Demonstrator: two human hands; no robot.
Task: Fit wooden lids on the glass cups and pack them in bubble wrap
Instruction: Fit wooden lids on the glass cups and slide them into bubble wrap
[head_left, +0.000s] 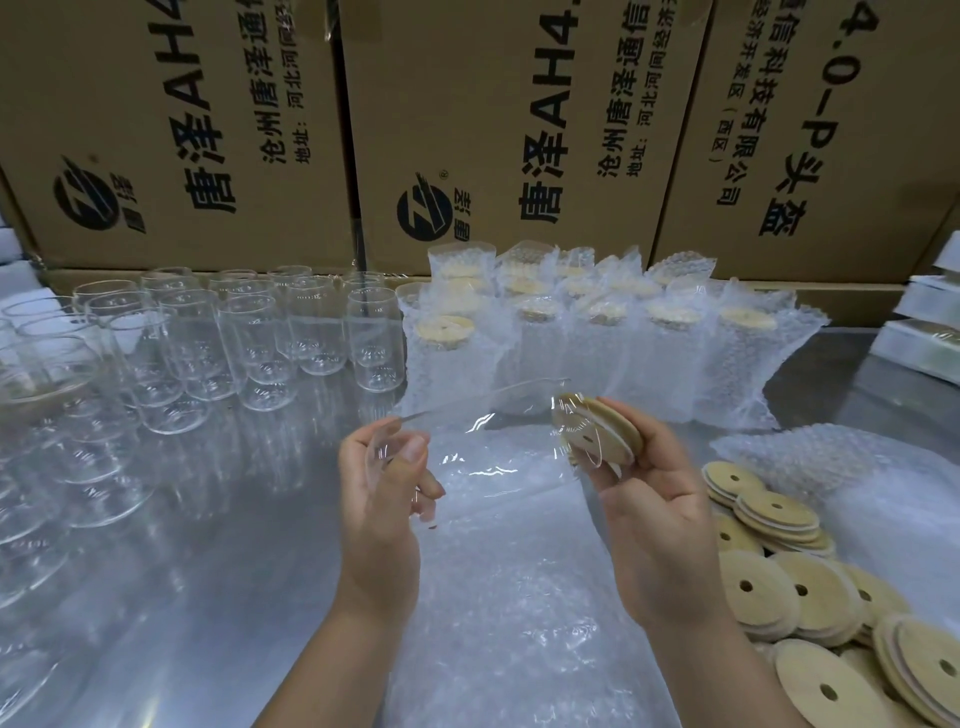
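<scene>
I hold a clear glass cup (483, 447) on its side above the table. My left hand (384, 499) grips its base end with curled fingers. My right hand (654, 514) holds a round wooden lid (618, 431) with a small hole against the cup's mouth, fingers curled round the lid's edge. Whether the lid is fully seated I cannot tell. Several loose wooden lids (810, 597) lie in a heap at the lower right. A sheet of bubble wrap (519, 597) lies flat under my hands.
Several empty glass cups (249, 343) stand at the left and back. Lidded cups wrapped in bubble wrap (597, 338) stand in rows at the back right. More bubble wrap (857, 478) is piled at the right. Cardboard boxes (493, 130) wall off the metal table (208, 597).
</scene>
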